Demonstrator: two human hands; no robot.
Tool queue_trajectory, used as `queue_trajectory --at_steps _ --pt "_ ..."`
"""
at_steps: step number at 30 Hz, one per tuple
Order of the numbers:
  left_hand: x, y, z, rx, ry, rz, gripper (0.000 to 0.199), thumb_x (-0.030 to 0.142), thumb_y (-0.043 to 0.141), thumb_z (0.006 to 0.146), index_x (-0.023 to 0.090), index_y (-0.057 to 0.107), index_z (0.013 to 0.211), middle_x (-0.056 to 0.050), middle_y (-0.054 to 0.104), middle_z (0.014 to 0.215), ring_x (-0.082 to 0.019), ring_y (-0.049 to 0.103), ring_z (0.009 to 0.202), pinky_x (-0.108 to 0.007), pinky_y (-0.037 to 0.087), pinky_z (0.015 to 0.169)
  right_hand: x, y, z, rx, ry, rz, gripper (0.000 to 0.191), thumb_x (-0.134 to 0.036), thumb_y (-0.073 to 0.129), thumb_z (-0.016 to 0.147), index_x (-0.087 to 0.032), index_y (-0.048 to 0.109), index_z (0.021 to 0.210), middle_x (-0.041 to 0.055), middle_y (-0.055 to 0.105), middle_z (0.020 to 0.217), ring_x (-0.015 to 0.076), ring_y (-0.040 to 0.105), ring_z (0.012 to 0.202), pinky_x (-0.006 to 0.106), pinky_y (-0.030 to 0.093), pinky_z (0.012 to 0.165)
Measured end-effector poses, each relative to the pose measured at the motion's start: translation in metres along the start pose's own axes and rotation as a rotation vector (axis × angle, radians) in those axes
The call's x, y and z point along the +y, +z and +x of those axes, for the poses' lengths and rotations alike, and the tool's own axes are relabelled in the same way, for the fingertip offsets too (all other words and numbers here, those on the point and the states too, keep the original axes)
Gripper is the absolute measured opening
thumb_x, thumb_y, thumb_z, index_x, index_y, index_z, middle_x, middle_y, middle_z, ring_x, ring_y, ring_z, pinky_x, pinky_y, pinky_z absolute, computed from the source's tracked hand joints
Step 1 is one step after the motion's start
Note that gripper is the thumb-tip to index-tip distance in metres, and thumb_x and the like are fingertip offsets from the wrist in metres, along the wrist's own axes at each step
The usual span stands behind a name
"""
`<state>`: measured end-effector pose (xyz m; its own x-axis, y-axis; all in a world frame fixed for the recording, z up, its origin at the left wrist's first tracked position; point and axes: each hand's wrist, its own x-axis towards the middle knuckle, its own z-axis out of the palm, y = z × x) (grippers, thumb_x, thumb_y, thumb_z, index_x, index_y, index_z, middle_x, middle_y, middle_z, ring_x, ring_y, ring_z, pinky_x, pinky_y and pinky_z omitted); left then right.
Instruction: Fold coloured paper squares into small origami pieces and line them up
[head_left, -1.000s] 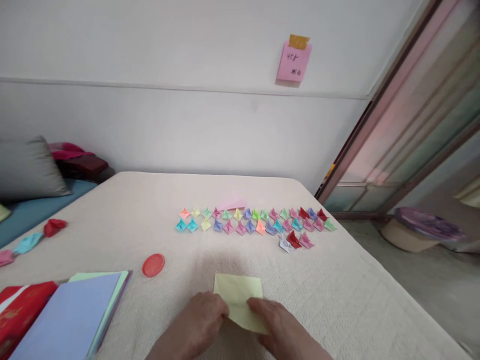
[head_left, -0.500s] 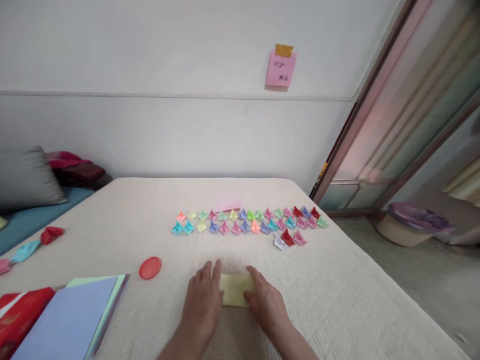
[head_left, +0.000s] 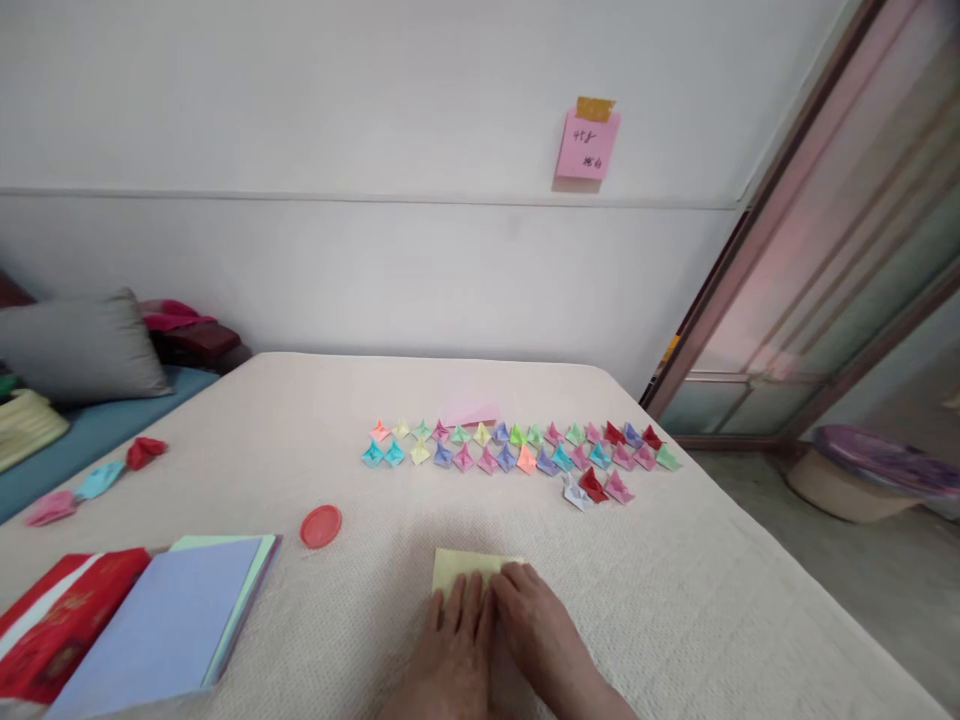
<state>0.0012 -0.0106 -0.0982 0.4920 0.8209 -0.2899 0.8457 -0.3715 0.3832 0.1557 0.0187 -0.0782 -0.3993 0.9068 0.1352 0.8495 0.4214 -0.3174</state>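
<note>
A pale yellow sheet of folding paper [head_left: 459, 566] lies on the cloth-covered table in front of me. My left hand [head_left: 459, 630] rests flat on its lower part, fingers stretched out and slightly apart. My right hand [head_left: 534, 618] is closed, its bent fingers pressed together on the paper's right side, close beside the left fingers. Both hands cover the sheet's near part, so its lower edge is hidden. Beyond them, small folded paper boats [head_left: 487, 460] in many colours stand in two long rows, with a shorter row of three [head_left: 592, 486] nearer to me.
To the left are a round red lid [head_left: 321, 526], a stack of coloured paper [head_left: 161, 610] and a red packet [head_left: 71, 620]. Crumpled pink, blue and red pieces [head_left: 101, 480] lie farther left. A pink sheet [head_left: 472, 414] is behind the boats. A bin [head_left: 847, 480] stands on the floor at right.
My left hand has moved from the paper's left edge to lie flat over its lower part. My right fingers have closed in beside it. The view has shifted slightly left.
</note>
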Motion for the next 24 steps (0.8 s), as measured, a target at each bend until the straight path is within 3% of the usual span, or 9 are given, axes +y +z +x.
queue_trajectory --at_steps 6,9,11,14,17,19,24 --pt "-0.015 0.004 -0.002 0.000 -0.113 0.052 0.110 0.066 0.057 0.062 0.007 0.016 0.146 -0.020 0.003 0.153 -0.042 0.001 0.139 -0.064 0.006 0.107 0.015 -0.014 -0.006 -0.056 -0.066 0.077 0.033 0.000 0.045 0.075 -0.022 0.063 0.090 0.0025 0.063 0.100 0.0178 0.055 0.094 0.027 0.042 0.082" --pt "-0.021 -0.008 -0.009 0.006 -0.222 0.039 0.123 0.070 0.062 0.052 0.003 0.018 0.145 -0.023 0.004 0.152 -0.042 0.003 0.139 -0.061 0.004 0.109 0.017 -0.022 -0.007 -0.103 -0.071 0.091 0.035 0.002 0.044 0.071 -0.021 0.062 0.091 0.0031 0.062 0.101 0.0187 0.054 0.096 0.028 0.042 0.084" --pt "-0.017 -0.020 -0.012 0.034 -0.249 0.032 0.121 0.067 0.065 0.051 0.001 0.022 0.143 -0.024 0.008 0.152 -0.042 0.004 0.139 -0.060 0.002 0.109 0.012 -0.022 -0.007 -0.127 -0.060 0.014 0.034 0.001 0.044 0.069 -0.021 0.061 0.089 0.0045 0.062 0.100 0.0211 0.055 0.095 0.031 0.042 0.080" --pt "-0.003 -0.035 -0.013 0.101 -0.170 0.014 0.089 0.051 0.061 0.069 0.006 0.034 0.141 -0.020 0.022 0.152 -0.040 0.014 0.138 -0.058 0.005 0.110 0.001 -0.016 -0.006 -0.126 -0.075 -0.156 0.031 -0.002 0.048 0.067 -0.020 0.061 0.088 0.0062 0.063 0.094 0.0250 0.055 0.087 0.037 0.041 0.074" --pt "0.013 -0.041 -0.012 0.057 0.006 -0.055 0.050 0.027 0.051 0.079 0.011 0.052 0.127 -0.017 0.054 0.128 -0.033 0.046 0.118 -0.047 0.031 0.103 -0.007 -0.008 -0.005 -0.077 -0.114 -0.246 0.026 -0.002 0.049 0.067 -0.020 0.059 0.082 0.0062 0.062 0.086 0.0257 0.054 0.080 0.039 0.038 0.073" --pt "0.017 -0.040 -0.012 0.036 0.047 -0.064 0.042 0.018 0.046 0.080 0.012 0.056 0.120 -0.015 0.057 0.121 -0.031 0.050 0.110 -0.045 0.037 0.099 -0.008 -0.003 -0.005 -0.044 -0.131 -0.265 0.025 0.000 0.049 0.069 -0.020 0.059 0.080 0.0062 0.062 0.084 0.0255 0.053 0.079 0.039 0.036 0.073" --pt "0.003 -0.038 -0.011 0.119 -0.032 -0.092 0.033 0.009 0.039 0.081 0.012 0.059 0.107 -0.012 0.058 0.113 -0.026 0.049 0.106 -0.040 0.038 0.097 0.004 0.004 -0.003 0.007 -0.197 -0.243 0.025 0.001 0.050 0.073 -0.021 0.058 0.083 0.0041 0.062 0.083 0.0231 0.053 0.077 0.036 0.034 0.073"
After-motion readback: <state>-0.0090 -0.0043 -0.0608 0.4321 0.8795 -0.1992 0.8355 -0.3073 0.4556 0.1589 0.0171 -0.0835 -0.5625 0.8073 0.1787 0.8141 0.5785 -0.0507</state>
